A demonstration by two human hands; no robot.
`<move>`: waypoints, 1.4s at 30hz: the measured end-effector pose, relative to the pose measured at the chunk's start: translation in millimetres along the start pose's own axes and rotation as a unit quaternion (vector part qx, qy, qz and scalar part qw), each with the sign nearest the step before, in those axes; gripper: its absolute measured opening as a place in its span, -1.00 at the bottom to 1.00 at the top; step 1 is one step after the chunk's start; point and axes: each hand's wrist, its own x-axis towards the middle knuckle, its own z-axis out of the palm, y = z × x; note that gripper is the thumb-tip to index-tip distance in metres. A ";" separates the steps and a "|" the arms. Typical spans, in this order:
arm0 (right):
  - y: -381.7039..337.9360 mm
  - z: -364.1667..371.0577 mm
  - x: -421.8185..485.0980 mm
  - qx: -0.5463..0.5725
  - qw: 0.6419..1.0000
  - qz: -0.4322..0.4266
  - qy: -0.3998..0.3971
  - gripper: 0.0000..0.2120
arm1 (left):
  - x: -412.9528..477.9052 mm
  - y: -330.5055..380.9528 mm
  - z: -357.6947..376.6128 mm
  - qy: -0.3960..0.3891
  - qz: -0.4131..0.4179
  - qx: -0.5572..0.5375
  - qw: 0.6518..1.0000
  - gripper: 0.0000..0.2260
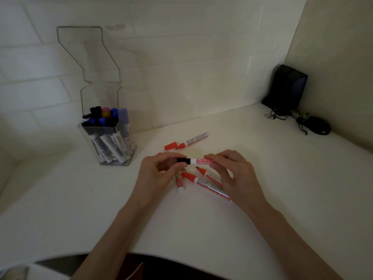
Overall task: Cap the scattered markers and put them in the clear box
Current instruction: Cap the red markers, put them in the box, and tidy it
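Pinching black cap (184,160) in left fingers (168,156) and marker (198,161) in right fingers (217,157), could seat it crooked if pushed off-axis, or knock loose red markers (203,181) underneath

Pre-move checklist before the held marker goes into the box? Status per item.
1. Black cap fully seated on the white-barrelled marker: cannot tell; it is at the marker's end, and fingers hide part of it.
2. Grip: left hand pinches the cap end, right hand holds the barrel: ok.
3. Hinged lid of the clear plastic box open: ok.
4. Room left in the box: cannot tell; it is already crowded with markers.
5. Other markers capped: not ok; an uncapped red marker lies beside a loose red cap.
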 end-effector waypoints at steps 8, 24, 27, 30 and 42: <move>-6.1 0.9 -1.2 -0.026 0.999 -0.031 0.022 -0.77 | -1.0 0.3 1.7 0.014 0.034 0.013 0.999 -0.84; -10.5 -3.0 3.6 0.085 0.995 -0.001 -0.044 -0.76 | 25.2 23.8 12.6 -0.046 -0.190 -0.357 0.913 -0.37; -17.5 5.7 -0.3 0.056 0.996 -0.061 -0.046 -0.69 | 21.7 23.8 20.2 -0.087 -0.208 -0.396 0.890 -0.33; -17.8 11.9 -3.6 0.024 0.994 -0.097 -0.036 -0.62 | 19.7 18.9 19.7 -0.093 -0.203 -0.384 0.896 -0.37; -19.6 16.3 -2.3 0.116 0.991 -0.021 -0.070 -0.74 | 20.0 22.7 11.4 -0.088 -0.179 -0.390 0.899 -0.47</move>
